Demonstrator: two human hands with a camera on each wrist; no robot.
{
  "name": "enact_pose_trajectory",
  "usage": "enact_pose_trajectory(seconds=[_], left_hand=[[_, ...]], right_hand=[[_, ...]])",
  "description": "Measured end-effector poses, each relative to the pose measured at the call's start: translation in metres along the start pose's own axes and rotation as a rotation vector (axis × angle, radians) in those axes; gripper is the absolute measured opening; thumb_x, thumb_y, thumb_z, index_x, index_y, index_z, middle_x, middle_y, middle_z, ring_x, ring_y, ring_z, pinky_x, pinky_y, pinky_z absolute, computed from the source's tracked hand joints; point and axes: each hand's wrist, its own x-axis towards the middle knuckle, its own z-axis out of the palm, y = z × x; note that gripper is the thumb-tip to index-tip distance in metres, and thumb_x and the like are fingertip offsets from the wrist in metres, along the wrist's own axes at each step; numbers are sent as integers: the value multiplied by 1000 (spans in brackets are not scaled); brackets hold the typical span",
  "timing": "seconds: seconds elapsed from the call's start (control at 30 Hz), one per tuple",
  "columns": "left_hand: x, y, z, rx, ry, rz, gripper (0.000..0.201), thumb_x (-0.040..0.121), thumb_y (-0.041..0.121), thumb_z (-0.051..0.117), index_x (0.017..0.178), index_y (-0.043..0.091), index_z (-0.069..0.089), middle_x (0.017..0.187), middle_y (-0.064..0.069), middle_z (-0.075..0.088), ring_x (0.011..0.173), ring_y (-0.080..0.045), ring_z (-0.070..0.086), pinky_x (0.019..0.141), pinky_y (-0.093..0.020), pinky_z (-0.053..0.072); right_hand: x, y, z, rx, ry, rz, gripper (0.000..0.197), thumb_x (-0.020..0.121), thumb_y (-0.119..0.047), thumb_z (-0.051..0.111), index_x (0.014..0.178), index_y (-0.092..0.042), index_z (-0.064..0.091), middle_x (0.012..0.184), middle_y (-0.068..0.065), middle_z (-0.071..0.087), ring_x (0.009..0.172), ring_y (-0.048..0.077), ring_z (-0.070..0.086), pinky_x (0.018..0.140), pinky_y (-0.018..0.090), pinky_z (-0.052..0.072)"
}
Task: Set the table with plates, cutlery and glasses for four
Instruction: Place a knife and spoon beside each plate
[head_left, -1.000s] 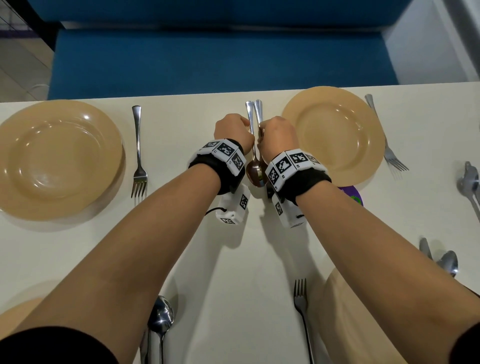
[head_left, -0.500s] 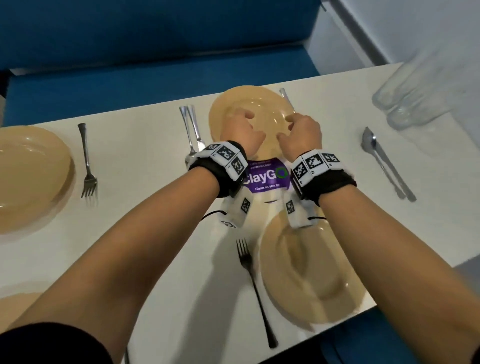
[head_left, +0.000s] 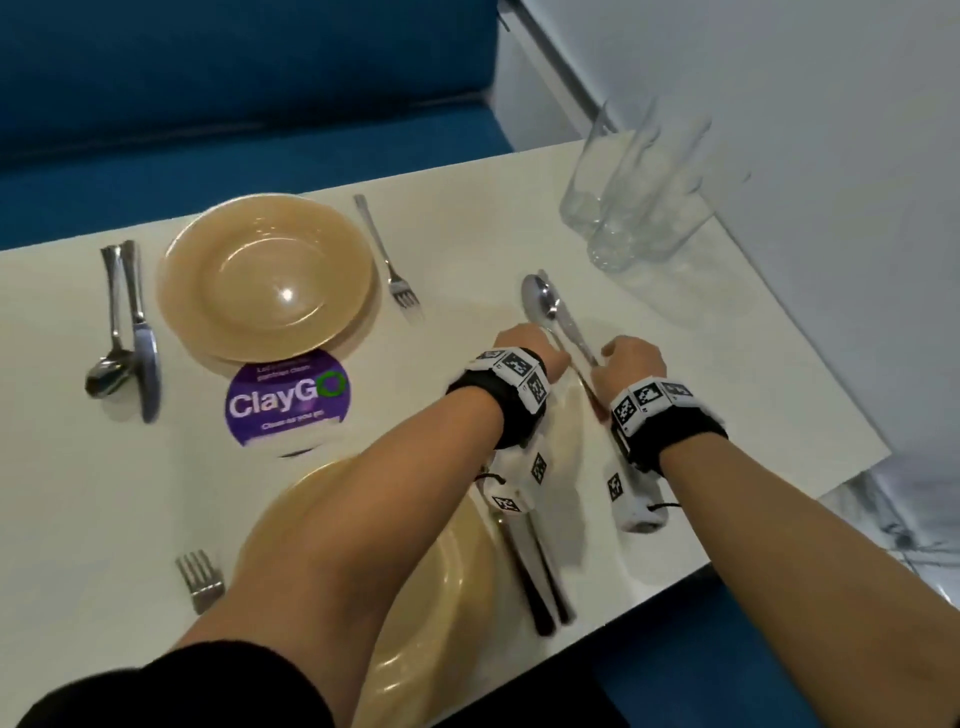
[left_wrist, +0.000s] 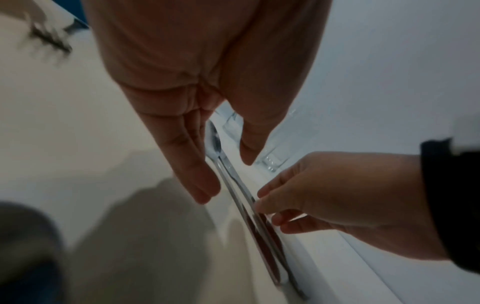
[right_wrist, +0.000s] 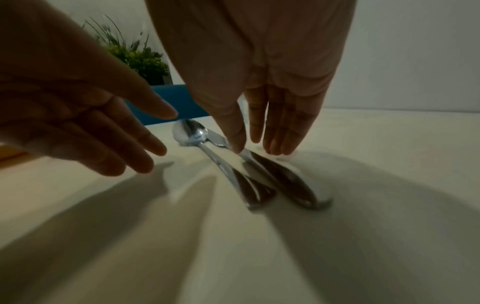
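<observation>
A spoon (head_left: 540, 301) and a knife (head_left: 571, 328) lie side by side on the white table (head_left: 467, 239), right of the far tan plate (head_left: 265, 275). My left hand (head_left: 527, 351) hovers at the spoon's left side with straight fingers, thumb over the cutlery. In the right wrist view my right hand (right_wrist: 257, 150) has its thumb on the knife (right_wrist: 285, 181) and straight fingers on the table beside it. Neither hand grips anything. Several clear glasses (head_left: 639, 197) stand at the far right corner.
A fork (head_left: 387, 254) lies right of the far plate, with another spoon and knife pair (head_left: 124, 332) to its left. A purple ClayGo sticker (head_left: 285, 395) sits mid-table. Under my left arm are a near plate (head_left: 431, 587) and a fork (head_left: 200, 577). The table edge is close on the right.
Both hands let go of the spoon and knife left of the far plate and moved right, past the plate, to the spoon and knife near the glasses. My view swung right.
</observation>
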Motion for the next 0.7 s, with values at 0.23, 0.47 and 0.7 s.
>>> enact_pose_trajectory(seconds=[0.23,0.47,0.7], left_hand=[[25,25,20,35,171,-103,25,90,21,60,109,5,57,108,-12,65,96,-27,65,78,-31,54],[35,30,19,-49,179,-193,28,83,26,67,65,12,51,77,-6,64,62,-19,57,50,-24,43],[33,24,13,-33,100,-143,28,85,21,59,63,10,48,64,-4,56,63,-23,59,52,-25,45]], right_hand=[[24,12,5,-18,-52,-121,27,89,-22,58,102,-1,69,101,17,69,91,32,64,73,31,49],[23,7,0,-87,-138,-187,41,95,-27,48,61,-7,45,103,19,67,96,34,63,67,29,38],[27,1,-1,-109,-177,-175,32,91,-23,55,65,-4,51,98,17,67,77,29,54,66,28,41]])
